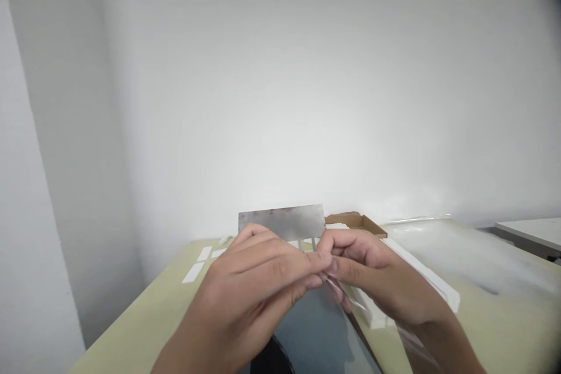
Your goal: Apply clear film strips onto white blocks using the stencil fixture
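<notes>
My left hand [258, 280] and my right hand [372, 266] meet at their fingertips over the middle of the table. Both are closed in a pinch at the top end of a thin, clear plastic film [357, 301], which trails down below my right hand. The exact grip between the fingertips is partly hidden. Beneath the hands lies a smooth blue-grey panel [315, 327] with a dark right edge. A black rounded shape [272, 357] shows at its lower left. Just behind my fingers stands a flat grey metal plate [284, 221], partly covered by my left hand.
White strips [193, 272] lie on the yellow-green tabletop [144, 310] at left. An open cardboard box [370, 226] sits behind my right hand. White flat pieces [432, 280] and a large clear plastic sheet [473, 257] lie at right. A white wall [307, 82] closes off the back.
</notes>
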`<act>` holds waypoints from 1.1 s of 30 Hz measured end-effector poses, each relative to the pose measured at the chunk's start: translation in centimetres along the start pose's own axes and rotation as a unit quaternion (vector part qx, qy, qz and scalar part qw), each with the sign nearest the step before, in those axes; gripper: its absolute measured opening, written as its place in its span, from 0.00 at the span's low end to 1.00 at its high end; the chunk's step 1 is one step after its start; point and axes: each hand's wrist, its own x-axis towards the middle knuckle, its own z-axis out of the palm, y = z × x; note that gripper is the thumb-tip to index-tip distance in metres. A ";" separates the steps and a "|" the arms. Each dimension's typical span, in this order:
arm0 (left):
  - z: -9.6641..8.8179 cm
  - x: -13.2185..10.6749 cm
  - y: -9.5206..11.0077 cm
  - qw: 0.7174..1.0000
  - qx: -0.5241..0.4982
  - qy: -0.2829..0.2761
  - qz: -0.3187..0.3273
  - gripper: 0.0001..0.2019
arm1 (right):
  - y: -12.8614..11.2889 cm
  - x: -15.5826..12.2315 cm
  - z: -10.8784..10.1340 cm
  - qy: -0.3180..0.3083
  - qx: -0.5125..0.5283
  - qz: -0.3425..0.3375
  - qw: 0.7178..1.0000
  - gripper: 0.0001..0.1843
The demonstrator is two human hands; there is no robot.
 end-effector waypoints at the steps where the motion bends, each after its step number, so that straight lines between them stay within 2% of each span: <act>1: 0.0 0.1 0.0 1.000 0.000 -0.002 0.004 0.17 | 0.0 0.0 0.0 0.002 0.001 0.001 1.000 0.16; 7: -0.2 0.3 0.3 1.000 0.007 -0.002 0.011 0.18 | -0.1 0.0 0.1 0.001 0.004 -0.001 1.000 0.15; 13: -0.1 0.0 0.2 1.000 0.000 0.005 -0.016 0.15 | -0.2 -0.2 0.0 0.004 0.006 -0.020 1.000 0.13; 17: -0.4 -0.3 -0.1 0.999 0.010 -0.003 -0.046 0.15 | -0.3 -0.9 -0.8 -0.012 -0.021 -0.005 1.000 0.26; 20: -0.8 -0.6 -0.2 0.998 0.015 0.003 -0.060 0.15 | -0.5 -1.5 -1.3 -0.016 -0.075 0.034 0.996 0.18; 25: -1.6 -1.0 -0.1 0.994 0.033 -0.049 -0.095 0.16 | -1.0 -2.2 -1.9 0.030 -0.123 0.026 0.992 0.19; 28: -1.8 -1.2 -0.1 0.993 0.037 -0.072 -0.084 0.18 | -1.4 -2.7 -2.4 0.039 -0.161 0.014 0.986 0.20; 33: -2.0 -1.6 -0.1 0.991 0.002 -0.105 -0.077 0.20 | -1.9 -3.4 -2.6 0.056 -0.119 0.012 0.991 0.19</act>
